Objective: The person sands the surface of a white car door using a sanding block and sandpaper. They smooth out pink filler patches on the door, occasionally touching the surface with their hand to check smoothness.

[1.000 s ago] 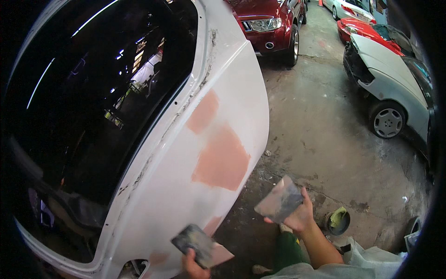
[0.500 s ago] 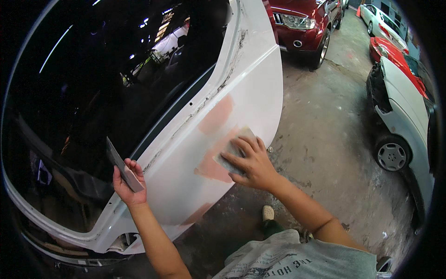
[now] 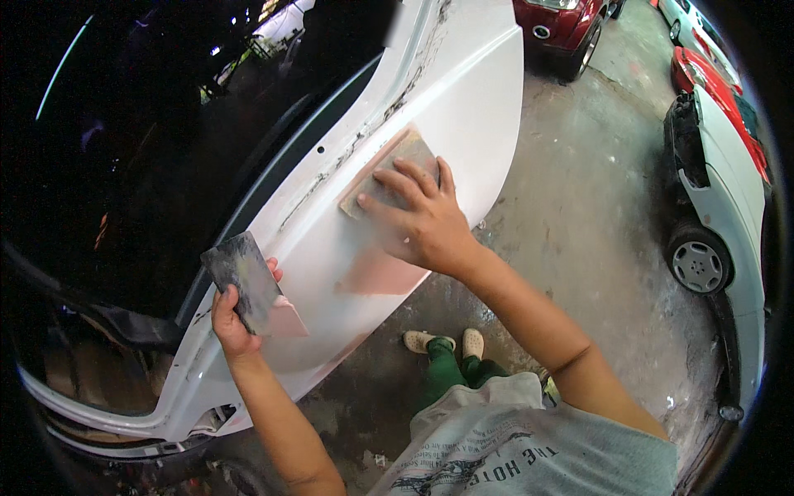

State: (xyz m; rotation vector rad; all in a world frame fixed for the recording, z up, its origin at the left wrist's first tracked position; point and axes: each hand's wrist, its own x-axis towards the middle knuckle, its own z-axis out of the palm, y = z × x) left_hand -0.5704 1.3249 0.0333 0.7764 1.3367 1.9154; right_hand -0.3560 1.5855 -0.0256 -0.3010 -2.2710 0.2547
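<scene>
My right hand (image 3: 430, 223) presses a flat grey sanding block (image 3: 418, 147) with a tan edge against the white car panel (image 3: 463, 107), fingers spread over its top. The block covers most of the upper pink filler patch. Below it a larger pink filler patch (image 3: 385, 271) shows on the panel, partly behind my hand. My left hand (image 3: 236, 331) grips a thin dark, smudged rectangular plate (image 3: 244, 273), held in front of the panel beside the window. A pinkish piece or layer of filler (image 3: 285, 318) lies at the plate's lower end; I cannot tell which.
The large dark window (image 3: 165, 165) fills the left side. Along the panel's seam run dark marks (image 3: 356, 140). Concrete floor (image 3: 571, 207) lies to the right, with a dark red car (image 3: 558, 33) at the back and a white car body (image 3: 736, 190) at the right. My shoes (image 3: 473, 343) stand below the panel.
My right hand has slid the sanding block up and left, from the lower filler patch onto the upper one. My left hand has turned the plate so its broad face shows.
</scene>
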